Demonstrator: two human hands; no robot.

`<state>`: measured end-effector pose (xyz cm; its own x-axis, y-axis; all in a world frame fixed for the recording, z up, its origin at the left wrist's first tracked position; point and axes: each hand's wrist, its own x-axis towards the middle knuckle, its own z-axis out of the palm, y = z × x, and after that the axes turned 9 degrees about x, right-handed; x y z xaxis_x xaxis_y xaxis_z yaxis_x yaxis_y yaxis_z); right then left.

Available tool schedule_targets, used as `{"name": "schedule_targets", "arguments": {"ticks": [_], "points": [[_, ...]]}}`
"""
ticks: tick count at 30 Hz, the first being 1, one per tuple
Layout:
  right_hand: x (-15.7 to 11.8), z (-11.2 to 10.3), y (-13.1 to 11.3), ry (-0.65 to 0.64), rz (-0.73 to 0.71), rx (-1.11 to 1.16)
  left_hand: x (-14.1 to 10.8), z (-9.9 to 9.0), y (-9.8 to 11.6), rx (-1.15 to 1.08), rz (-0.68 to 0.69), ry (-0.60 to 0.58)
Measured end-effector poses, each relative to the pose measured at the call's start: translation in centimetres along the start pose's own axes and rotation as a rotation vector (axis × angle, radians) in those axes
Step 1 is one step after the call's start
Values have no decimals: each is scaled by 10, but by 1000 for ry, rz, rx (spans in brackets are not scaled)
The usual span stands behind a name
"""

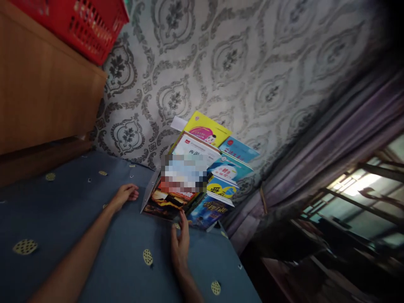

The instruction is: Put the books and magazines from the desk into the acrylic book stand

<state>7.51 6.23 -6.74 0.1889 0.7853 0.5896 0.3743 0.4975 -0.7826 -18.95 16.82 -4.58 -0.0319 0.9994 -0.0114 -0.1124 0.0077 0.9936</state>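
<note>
Two columns of books stand leaning against the wall, in what looks like a rack with a thin side panel [149, 194]. In the left column are a yellow book [208, 128], a white-topped book [195, 148] with a blurred cover, and a dark orange book [167, 203] in front. The right column holds several bluish books, with a dark blue book [208, 211] foremost. My left hand [125, 197] rests left of the panel, apart from it, fingers loosely bent and holding nothing. At the front of the columns, my right hand [181, 242] has its fingers apart, fingertips by the dark orange book's lower edge.
A blue sheet [120, 261] with pineapple prints lies under the books. A wooden cabinet [50, 84] bearing a red basket [94, 33] stands at the left. Patterned wallpaper [230, 59] rises behind. Purple-grey curtains [303, 155] hang at the right, beside a window [362, 185].
</note>
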Motion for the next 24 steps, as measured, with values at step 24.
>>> {"name": "schedule_targets", "arguments": {"ticks": [24], "points": [[0, -167, 0, -115, -26, -133, -140, 6, -8, 1130, 410, 177]]}}
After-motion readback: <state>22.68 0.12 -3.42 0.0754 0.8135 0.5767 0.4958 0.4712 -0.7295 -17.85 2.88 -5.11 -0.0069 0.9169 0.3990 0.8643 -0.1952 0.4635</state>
